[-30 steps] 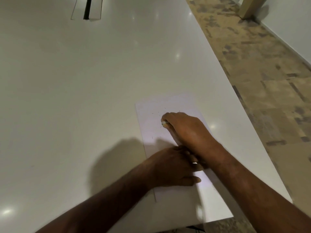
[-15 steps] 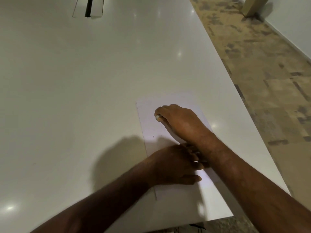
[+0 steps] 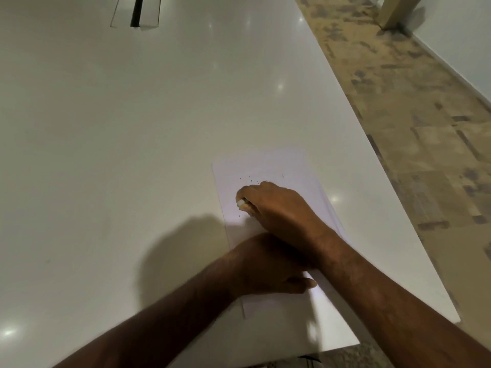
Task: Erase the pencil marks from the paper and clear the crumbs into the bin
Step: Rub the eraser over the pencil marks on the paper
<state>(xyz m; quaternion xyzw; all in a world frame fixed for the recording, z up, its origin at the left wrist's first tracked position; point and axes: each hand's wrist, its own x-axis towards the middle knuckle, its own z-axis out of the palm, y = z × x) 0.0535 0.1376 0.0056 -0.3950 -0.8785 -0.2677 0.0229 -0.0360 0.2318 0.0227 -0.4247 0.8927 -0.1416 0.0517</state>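
Note:
A white sheet of paper [image 3: 289,166] lies on the table's near right part. My right hand [image 3: 279,208] rests on the paper's middle and pinches a small white eraser [image 3: 242,203], whose tip peeks out at the fingertips against the sheet. Small dark crumbs [image 3: 256,179] are scattered on the paper just beyond that hand. My left hand [image 3: 268,264] lies on the paper's near part, fingers flat and thumb out, partly under my right wrist. No bin is in view.
The large glossy white table [image 3: 132,155] has a cable slot [image 3: 136,11] at the far side. Its right edge runs diagonally beside patterned brown floor [image 3: 425,128]. A wooden leg [image 3: 396,11] stands by the wall at the far right.
My right hand with the eraser slid back toward me on the paper after moving away, leaving crumbs beyond it. My left hand has stayed on the sheet.

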